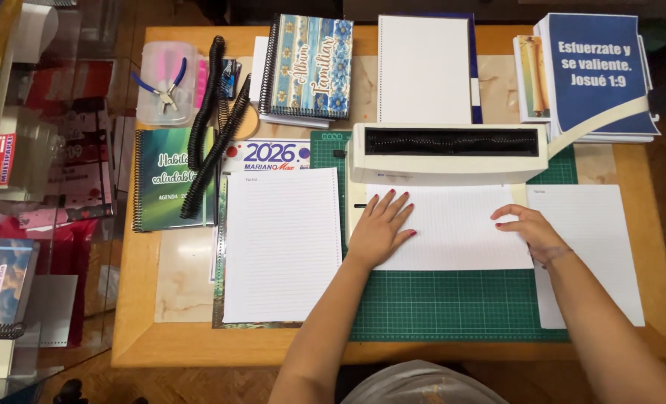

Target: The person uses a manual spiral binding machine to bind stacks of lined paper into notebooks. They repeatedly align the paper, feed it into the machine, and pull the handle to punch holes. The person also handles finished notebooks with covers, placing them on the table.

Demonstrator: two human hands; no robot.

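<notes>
My left hand (pixel 381 224) lies flat with fingers spread on a stack of white lined sheets (pixel 452 228) that is pushed into the front of a cream binding punch machine (pixel 449 153). My right hand (pixel 523 228) rests on the right edge of the same sheets, fingers curled lightly against the paper. The sheets lie on a green cutting mat (pixel 452 303). Neither hand grips anything.
Another stack of lined sheets (pixel 282 243) lies left of the mat, and one more (pixel 591 251) to the right. Spiral notebooks (pixel 310 67), a white pad (pixel 425 69), black binding coils (pixel 212 120), pliers in a clear tub (pixel 167 82) and blue-covered booklets (pixel 594 71) line the wooden table's (pixel 134 299) back.
</notes>
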